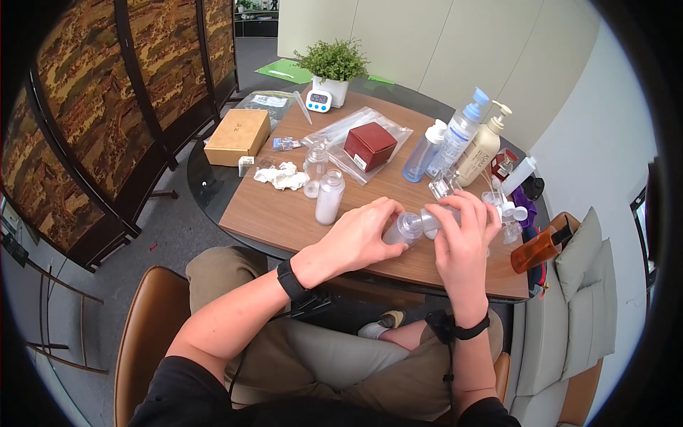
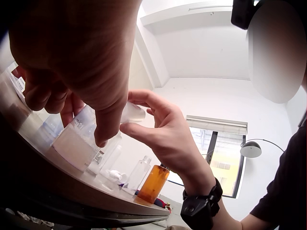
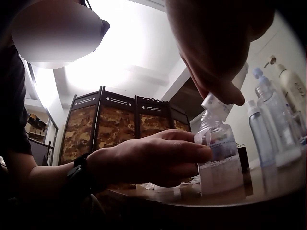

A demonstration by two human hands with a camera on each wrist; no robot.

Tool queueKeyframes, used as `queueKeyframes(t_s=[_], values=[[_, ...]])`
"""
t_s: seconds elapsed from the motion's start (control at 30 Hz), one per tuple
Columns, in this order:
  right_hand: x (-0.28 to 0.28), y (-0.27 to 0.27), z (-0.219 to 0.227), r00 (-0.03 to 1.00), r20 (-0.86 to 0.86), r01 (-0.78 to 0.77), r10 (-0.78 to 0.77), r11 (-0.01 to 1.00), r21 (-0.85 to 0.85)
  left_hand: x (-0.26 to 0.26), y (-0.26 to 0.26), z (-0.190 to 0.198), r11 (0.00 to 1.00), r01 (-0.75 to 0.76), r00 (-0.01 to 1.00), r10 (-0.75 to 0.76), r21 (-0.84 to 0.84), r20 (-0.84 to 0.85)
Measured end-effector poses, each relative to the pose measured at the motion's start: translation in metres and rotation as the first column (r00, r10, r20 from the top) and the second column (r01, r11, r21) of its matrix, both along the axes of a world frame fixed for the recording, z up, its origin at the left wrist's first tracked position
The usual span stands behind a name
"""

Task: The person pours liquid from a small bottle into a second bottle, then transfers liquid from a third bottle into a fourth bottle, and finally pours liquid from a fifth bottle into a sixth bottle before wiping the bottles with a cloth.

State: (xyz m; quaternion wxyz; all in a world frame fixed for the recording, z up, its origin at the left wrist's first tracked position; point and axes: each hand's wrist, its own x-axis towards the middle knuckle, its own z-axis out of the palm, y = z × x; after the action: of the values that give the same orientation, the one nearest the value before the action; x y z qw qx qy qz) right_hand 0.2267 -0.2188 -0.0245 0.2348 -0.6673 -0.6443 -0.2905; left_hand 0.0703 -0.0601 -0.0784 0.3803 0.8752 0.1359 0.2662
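Note:
My left hand (image 1: 356,238) grips a clear bottle (image 1: 403,233) at the table's front edge, thumb on the near side. In the right wrist view this bottle (image 3: 221,167) stands uncapped, with cloudy contents in its lower part. My right hand (image 1: 462,238) holds a small translucent container (image 1: 430,220), tilted with its end at the bottle's mouth. The fingers hide much of this container (image 3: 218,106). Left of the hands stand two more uncapped clear bottles: the nearer one (image 1: 329,199) looks whitish inside, the other (image 1: 314,171) is see-through.
Behind lie a dark red box (image 1: 370,146) on a plastic bag, crumpled tissue (image 1: 282,176), a cardboard box (image 1: 238,135), a timer (image 1: 319,101) and a potted plant (image 1: 331,60). Pump bottles (image 1: 480,149) and an amber bottle (image 1: 532,250) stand on the right among loose caps.

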Motion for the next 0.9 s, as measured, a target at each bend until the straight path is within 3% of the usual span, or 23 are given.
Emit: queueKeyframes(t_s=[0.27, 0.9], values=[[-0.006, 0.002, -0.003, 0.993, 0.09, 0.077, -0.078, 0.997, 0.013, 0.0, 0.0, 0.0, 1.0, 0.002, 1.0, -0.002, -0.002, 0.004], [-0.012, 0.002, -0.003, 0.993, 0.073, 0.091, -0.092, 0.996, 0.021, 0.0, -0.001, -0.001, 1.0, -0.011, 1.0, 0.011, -0.001, 0.006]])
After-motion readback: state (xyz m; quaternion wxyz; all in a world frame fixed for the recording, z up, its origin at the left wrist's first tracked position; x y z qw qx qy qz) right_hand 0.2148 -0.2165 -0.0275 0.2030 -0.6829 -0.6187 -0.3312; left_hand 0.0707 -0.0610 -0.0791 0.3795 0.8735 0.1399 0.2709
